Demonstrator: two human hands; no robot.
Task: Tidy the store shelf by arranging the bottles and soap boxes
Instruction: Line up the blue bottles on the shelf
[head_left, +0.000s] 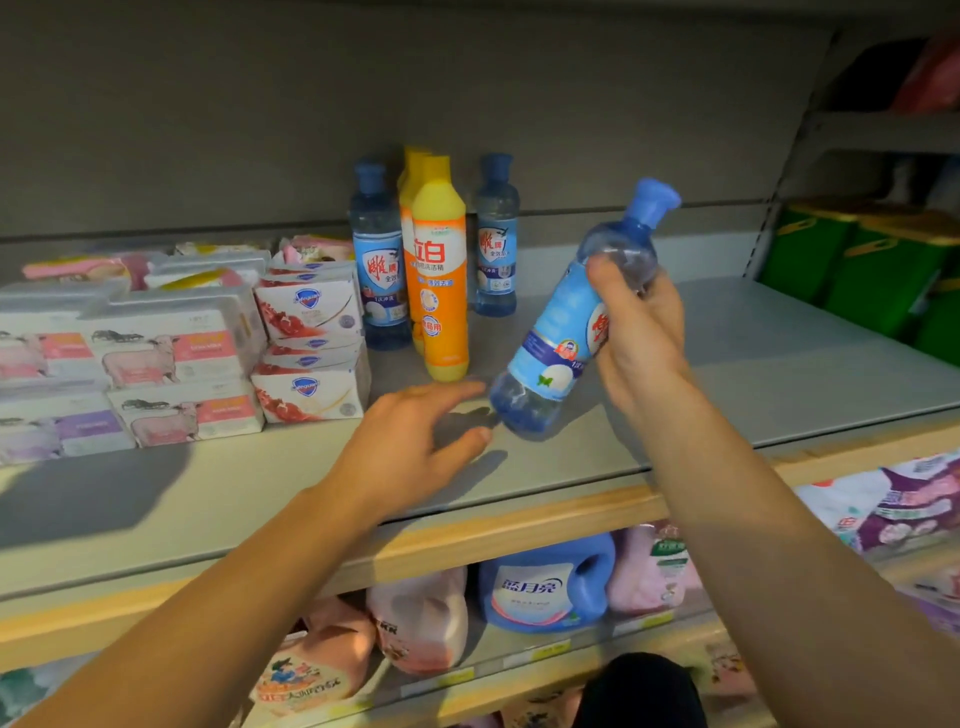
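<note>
My right hand (641, 332) grips a clear blue bottle (558, 332) with a blue cap, tilted with its cap up to the right and its base just above the grey shelf (779, 364). My left hand (415, 441) reaches over the shelf with fingers spread and relaxed, fingertips close to the bottle's base, holding nothing. Behind stand two more blue bottles (376, 260) (496, 239) and two orange-yellow bottles (439, 275). Stacked soap boxes (311, 338) and wrapped soap packs (171, 358) fill the shelf's left part.
The shelf's wooden front edge (519, 525) runs below my arms. On the lower shelf sit a blue detergent jug (545, 582) and pink refill pouches (421, 623). Green boxes (872, 265) stand on the neighbouring shelf at right. Printed packs (893, 499) lie at the lower right.
</note>
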